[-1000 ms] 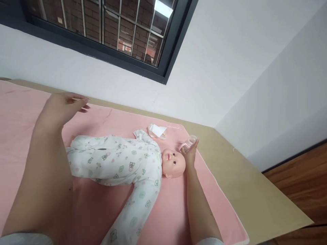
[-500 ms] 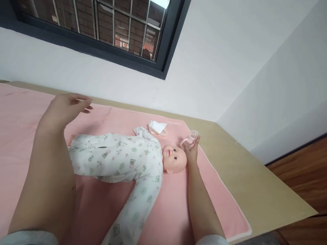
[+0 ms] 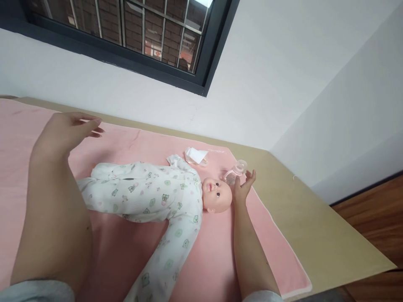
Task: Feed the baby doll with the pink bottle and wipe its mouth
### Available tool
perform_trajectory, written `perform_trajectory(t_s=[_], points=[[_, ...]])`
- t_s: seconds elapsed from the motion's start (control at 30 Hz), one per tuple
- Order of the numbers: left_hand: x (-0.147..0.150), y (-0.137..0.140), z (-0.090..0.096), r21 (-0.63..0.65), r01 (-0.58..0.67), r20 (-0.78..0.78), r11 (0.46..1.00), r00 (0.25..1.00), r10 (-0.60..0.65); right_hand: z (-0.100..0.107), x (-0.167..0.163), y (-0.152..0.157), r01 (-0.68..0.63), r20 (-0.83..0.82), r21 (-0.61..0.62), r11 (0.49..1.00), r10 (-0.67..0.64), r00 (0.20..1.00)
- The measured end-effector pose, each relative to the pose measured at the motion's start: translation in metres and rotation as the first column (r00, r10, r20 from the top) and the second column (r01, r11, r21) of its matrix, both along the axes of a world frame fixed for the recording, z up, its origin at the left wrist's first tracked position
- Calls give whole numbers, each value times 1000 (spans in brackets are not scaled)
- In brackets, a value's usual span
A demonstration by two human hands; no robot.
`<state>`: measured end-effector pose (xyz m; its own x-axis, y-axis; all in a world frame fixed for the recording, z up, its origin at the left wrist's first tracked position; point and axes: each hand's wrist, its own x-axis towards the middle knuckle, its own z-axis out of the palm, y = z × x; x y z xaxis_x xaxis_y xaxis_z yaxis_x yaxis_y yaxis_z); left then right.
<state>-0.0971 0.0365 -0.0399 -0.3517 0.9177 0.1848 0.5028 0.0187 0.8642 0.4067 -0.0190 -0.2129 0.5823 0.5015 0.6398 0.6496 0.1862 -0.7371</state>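
A baby doll (image 3: 217,195) in white printed pyjamas (image 3: 151,191) lies on its back on a pink mat (image 3: 210,251), its head toward the right. Beside the head, a clear baby bottle (image 3: 236,171) with a pink collar and handle lies on its side. My right hand (image 3: 244,186) is open right behind the bottle, thumb and fingers spread; whether it touches the bottle I cannot tell. Over the mat's far left part, past the doll's legs, my left hand (image 3: 67,130) hangs open with nothing in it, fingers slightly bent.
A small soft pack with a white top (image 3: 197,156) rests by the doll's far sleeve. The tan tabletop (image 3: 289,209) borders the mat at the right and along the wall. A dark-framed window (image 3: 201,84) is set in the white wall.
My right hand has opened and let go of the bottle, which stays beside the doll's head. My left hand has shifted left, away from the doll.
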Motion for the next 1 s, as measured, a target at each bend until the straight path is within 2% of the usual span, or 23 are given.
perform_trajectory(t_s=[0.1,0.2,0.37,0.6,1.0], points=[[3,0,1,-5,12,11,1000,1000,-12,2,-1,-1,73,-2,28,997,-73,997],[8,-1,3,-20,30,9,999,1000,-30,5,-4,-2,79,-17,30,996,-79,997],[11,-4,5,11,71,29,997,997,-71,7,-6,-1,29,-51,-3,1000,-29,998],[10,-2,3,-1,61,22,998,998,-61,5,-6,0,-31,-160,-24,999,27,987],[11,3,0,2,86,-10,996,996,-86,4,-8,2,-208,-247,45,977,213,946]])
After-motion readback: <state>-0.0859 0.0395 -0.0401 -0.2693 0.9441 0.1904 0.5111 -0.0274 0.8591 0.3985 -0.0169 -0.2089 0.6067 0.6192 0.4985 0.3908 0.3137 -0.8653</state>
